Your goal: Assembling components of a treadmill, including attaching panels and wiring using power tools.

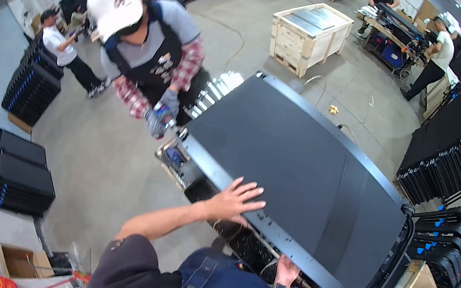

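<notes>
A left hand [229, 202] lies with fingers spread across the rail [298, 249] of a dark panel [290, 154], seemingly steadying it, while I cannot tell whether the right hand [286, 270] grips below.

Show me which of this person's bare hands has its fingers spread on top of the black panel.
The left hand, laid across the near grey rail onto the black panel; the right hand sits lower, at that rail's outer edge.

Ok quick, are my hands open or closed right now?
Left hand: open, fingers spread over the black board and side rail.
Right hand: at the side rail's lower edge; fingers mostly hidden, can't tell.
</notes>
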Tool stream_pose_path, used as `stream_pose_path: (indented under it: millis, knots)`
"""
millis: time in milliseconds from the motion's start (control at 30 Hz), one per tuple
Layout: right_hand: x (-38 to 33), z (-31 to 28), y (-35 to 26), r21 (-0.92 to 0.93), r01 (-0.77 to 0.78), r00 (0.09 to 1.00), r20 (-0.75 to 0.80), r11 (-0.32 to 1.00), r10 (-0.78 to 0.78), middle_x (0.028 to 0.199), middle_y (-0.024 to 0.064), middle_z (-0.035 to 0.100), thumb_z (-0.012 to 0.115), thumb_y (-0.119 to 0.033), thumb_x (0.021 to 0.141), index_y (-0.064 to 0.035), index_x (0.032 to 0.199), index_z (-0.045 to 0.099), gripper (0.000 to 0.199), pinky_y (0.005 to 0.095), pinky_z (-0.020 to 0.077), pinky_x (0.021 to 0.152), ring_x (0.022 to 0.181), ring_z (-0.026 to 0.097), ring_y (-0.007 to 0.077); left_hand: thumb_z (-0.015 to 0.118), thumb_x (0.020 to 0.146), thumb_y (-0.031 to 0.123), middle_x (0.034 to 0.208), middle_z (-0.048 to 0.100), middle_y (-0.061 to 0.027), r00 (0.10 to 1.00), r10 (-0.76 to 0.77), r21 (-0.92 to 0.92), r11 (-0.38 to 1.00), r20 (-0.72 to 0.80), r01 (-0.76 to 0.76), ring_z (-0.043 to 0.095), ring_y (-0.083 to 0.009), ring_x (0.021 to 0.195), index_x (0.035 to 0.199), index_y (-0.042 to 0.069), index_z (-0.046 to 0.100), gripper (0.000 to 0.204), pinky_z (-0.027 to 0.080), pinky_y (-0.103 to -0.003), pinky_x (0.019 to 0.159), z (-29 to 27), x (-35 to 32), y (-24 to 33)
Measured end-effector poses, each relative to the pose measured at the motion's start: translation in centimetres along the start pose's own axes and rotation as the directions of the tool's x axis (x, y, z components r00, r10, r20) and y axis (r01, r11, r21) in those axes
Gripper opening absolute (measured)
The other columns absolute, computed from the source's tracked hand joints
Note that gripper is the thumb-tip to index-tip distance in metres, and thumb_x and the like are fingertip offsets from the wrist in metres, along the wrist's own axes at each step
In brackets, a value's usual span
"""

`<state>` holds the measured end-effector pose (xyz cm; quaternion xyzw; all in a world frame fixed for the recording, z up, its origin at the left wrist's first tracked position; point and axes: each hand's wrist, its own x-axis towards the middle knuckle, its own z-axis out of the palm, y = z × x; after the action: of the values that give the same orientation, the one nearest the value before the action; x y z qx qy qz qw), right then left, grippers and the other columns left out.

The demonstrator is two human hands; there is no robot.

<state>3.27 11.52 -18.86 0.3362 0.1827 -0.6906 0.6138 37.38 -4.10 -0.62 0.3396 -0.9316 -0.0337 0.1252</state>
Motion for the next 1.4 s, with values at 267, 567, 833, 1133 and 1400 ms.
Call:
stream_pose_path:
  millis: [267,567,833,1133,1400]
  knots:
    - [-0.7,1.8,1.5,-0.052,0.102,0.995,0.021,0.993,-0.101,0.124,0.0144,0.069,0.049,-0.021,0.102,-0.0026,0.119,0.066,0.03,0.0492,0.0491,0.103,0.115,0.064,0.0318,0.06,0.088,0.016,0.15,0.044,-0.0218,0.969,0.23,0.167,0.963,-0.093,-0.212,0.039,-0.0448,0.141,0.147,0.02,0.048,0.06,0.033,-0.07,0.109,2.5,-3.5,-1.9]
    - [-27.5,13.9,8.3,-0.229,0.566,0.799,0.389,0.792,-0.458,0.103,0.0115,0.07,0.052,-0.003,0.098,-0.0011,0.11,0.062,0.015,0.0347,0.0582,0.082,0.094,0.067,0.0207,0.072,0.082,0.024,0.109,0.071,-0.009,0.679,0.54,0.265,0.84,-0.498,-0.474,0.069,-0.0262,0.095,0.117,0.016,0.073,0.036,0.057,-0.04,0.083,-21.9,-4.8,4.4]
    - [-3.7,2.7,0.9,-0.109,0.136,0.98,-0.129,0.985,-0.149,0.088,0.0048,0.06,0.05,-0.011,0.103,-0.0081,0.101,0.057,0.008,0.0467,0.0556,0.095,0.088,0.064,0.0249,0.079,0.083,0.044,0.111,0.069,-0.021,0.902,0.23,0.016,0.97,-0.365,-0.241,0.069,-0.0386,0.098,0.132,0.001,0.06,0.068,0.053,-0.041,0.087,-34.0,9.1,4.7]
    - [7.3,4.8,-2.9,0.187,0.242,0.955,0.126,0.952,-0.268,0.118,0.0119,0.068,0.055,-0.029,0.102,-0.0065,0.124,0.062,0.032,0.0519,0.0517,0.101,0.109,0.065,0.0307,0.047,0.101,0.052,0.086,0.063,-0.0241,0.968,0.053,0.2,0.98,-0.245,-0.003,0.064,-0.0453,0.087,0.105,0.0,0.065,0.056,0.047,-0.048,0.075,-27.7,30.5,-2.9]
    - [-4.3,-7.1,0.7,0.358,0.165,0.954,0.179,0.919,-0.241,0.12,0.013,0.068,0.056,-0.026,0.101,-0.0047,0.123,0.063,0.032,0.0529,0.0511,0.102,0.112,0.064,0.0323,0.044,0.102,0.059,0.062,0.052,-0.0283,0.976,-0.12,0.042,0.993,0.183,0.114,0.05,-0.0335,0.058,0.079,-0.012,0.062,0.076,0.04,-0.053,0.061,-3.0,45.9,-11.8]
